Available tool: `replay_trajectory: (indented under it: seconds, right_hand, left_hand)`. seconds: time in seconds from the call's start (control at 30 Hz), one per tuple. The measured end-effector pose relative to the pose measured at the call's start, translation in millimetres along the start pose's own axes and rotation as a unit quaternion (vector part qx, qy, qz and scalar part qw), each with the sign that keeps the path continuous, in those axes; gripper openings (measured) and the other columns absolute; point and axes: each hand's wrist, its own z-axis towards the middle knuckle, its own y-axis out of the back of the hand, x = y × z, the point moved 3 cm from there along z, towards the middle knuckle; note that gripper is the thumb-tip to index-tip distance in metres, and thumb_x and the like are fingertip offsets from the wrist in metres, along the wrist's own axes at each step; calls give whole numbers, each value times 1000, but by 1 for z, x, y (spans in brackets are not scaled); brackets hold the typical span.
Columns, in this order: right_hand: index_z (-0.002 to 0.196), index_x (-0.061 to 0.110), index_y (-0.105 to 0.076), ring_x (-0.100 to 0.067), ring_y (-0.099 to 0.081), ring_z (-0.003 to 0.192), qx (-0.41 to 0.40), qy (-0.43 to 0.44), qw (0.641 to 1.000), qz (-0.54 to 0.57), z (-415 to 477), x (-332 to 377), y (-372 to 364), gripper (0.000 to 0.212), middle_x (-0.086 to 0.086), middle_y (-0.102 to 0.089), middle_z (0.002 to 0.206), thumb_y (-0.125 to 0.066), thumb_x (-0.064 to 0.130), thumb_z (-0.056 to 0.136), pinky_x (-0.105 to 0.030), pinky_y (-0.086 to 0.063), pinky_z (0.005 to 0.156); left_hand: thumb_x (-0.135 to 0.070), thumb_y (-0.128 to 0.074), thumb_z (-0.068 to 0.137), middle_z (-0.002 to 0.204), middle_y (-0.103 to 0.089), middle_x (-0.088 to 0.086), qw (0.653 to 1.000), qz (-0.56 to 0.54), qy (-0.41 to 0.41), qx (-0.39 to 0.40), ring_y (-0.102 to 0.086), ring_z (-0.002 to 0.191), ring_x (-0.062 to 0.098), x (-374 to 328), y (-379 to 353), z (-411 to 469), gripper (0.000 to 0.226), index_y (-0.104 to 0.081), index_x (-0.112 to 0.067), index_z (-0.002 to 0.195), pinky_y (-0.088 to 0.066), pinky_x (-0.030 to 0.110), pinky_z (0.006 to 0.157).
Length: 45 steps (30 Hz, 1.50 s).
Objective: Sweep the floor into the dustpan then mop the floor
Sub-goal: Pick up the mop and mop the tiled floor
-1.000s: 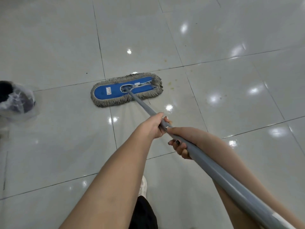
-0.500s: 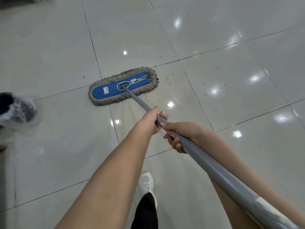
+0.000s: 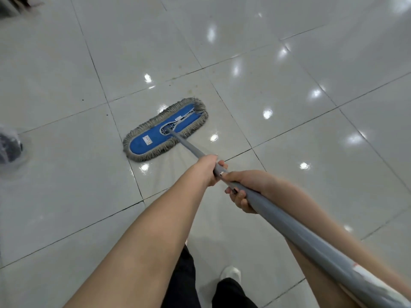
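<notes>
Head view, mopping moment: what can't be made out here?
Mop handle: its upper end is cut off by the bottom right edge.
Label on the mop head: too small to read.
Plastic-wrapped dark thing: cut by the left edge and blurred, so it cannot be identified.
Left hand, gripping the handle ahead of the right hand: its fingers are mostly hidden behind the hand itself.
Dustpan: nowhere in frame.
</notes>
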Motion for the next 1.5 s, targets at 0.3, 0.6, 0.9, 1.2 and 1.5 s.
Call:
replay_trajectory:
  seconds: [0.3,0.6,0.9,1.2,1.5]
  right_hand:
    - [73,10,-42,-6,-36,22,-52,-17,998,-5,-61,-115,56,37,2,-41,35,-51,39,94,-9,-30,30]
    - [71,8,-47,-5,-35,21,-41,-16,998,-34,-51,-101,64,41,3,-41,34,-48,42,95,-8,-29,29]
    - [70,9,-49,-4,-34,22,-46,-26,998,-42,-39,-44,66,44,4,-41,35,-47,45,95,-9,-28,29]
    - [71,7,-47,-5,-33,21,-54,-12,998,-39,-1,79,34,44,3,-40,33,-46,43,96,-8,-28,29]
    - [69,8,-48,-5,-33,20,-68,-20,997,-10,35,235,-11,46,3,-40,34,-46,46,95,-8,-27,28]
  left_hand:
    - [-16,-41,99,26,-42,0,999,36,20,36,-41,18,10,119,-71,-51,32,-39,-11,68,-35,12,31]
    - [-18,-46,99,36,-48,2,999,8,20,43,-43,20,10,110,-76,-43,29,-41,-9,72,-39,12,31]
    - [-18,-45,99,52,-52,3,998,33,29,36,-46,21,10,53,-79,-23,27,-43,-8,74,-41,14,30]
    - [-18,-46,99,41,-49,2,998,34,8,49,-46,22,8,-69,-51,17,29,-43,-8,72,-41,13,30]
    - [-20,-45,100,61,-45,1,997,41,11,62,-46,22,9,-227,-15,56,29,-41,-9,73,-39,11,31]
